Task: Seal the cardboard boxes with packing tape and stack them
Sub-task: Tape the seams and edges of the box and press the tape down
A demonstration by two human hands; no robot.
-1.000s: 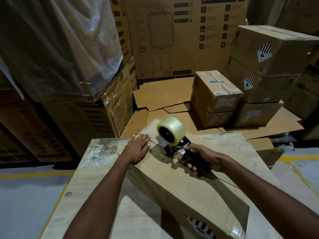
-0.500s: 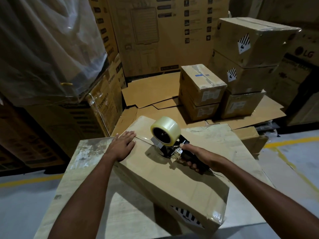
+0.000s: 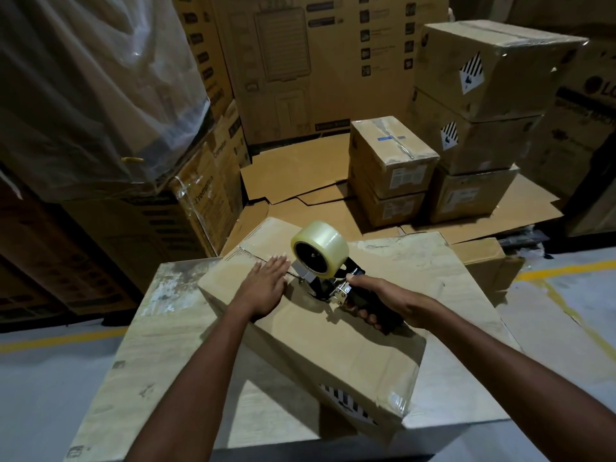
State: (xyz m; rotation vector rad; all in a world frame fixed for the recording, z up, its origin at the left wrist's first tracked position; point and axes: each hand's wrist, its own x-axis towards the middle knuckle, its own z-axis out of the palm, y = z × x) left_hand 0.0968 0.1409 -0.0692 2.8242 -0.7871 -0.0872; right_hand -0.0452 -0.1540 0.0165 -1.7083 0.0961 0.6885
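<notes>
The fingers (image 3: 366, 317) of our right hand (image 3: 383, 300) clench round the black handle of the tape dispenser (image 3: 328, 290). Its clear tape roll (image 3: 328, 240) stands upright over the seam. Our left hand (image 3: 265, 288) lies flat with straight fingers, pressing the cardboard box (image 3: 333, 341) just beside the dispenser's nose. The brown box sits askew on the desk (image 3: 173, 335), its near corner glossy with tape and close to the front edge. Bare desk flanks it on both sides, and sealed boxes (image 3: 393, 168) stand stacked well beyond.

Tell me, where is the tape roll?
Head view, centre: the tape roll sits on the dispenser the right hand grips, atop the cardboard box, right of the left hand.
</notes>
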